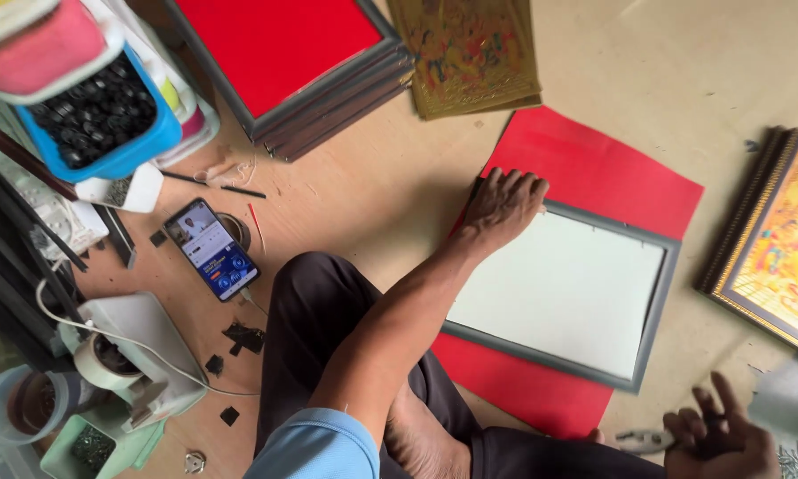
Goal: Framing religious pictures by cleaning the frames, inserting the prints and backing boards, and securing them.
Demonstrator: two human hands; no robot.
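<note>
One grey picture frame (pixel 656 306) lies face down on the floor, slightly rotated so its long edges run from upper left to lower right. Its moulding is a narrow, flat grey band on all four sides. The area inside the band is a plain off-white backing panel with no visible marks. The frame rests on a red sheet (pixel 612 168), which extends past it at the top and at the bottom left; the bottom right corner of the frame overhangs onto the bare floor.

Left hand (pixel 503 206): palm down, fingers released and spread flat, pressing on the upper left corner of the frame. The fingertips reach over the grey band toward the red sheet. Nothing is grasped.

Right hand (pixel 718 435): raised near the lower right edge of the view, apart from the frame, fingers loosely parted. The hand is motion-blurred; whether it holds anything cannot be told. A small metal tool (pixel 640 437) lies on the floor just beside it.

Surroundings: a stack of grey frames with a red panel (pixel 279 44) on top lies at upper centre, gold pictures (pixel 465 53) beside it. A gold-framed picture (pixel 776 244) lies at right. A smartphone (pixel 211 249) with a lit screen lies left of the person's knee. A blue tub (pixel 97 115) holds small black parts.
</note>
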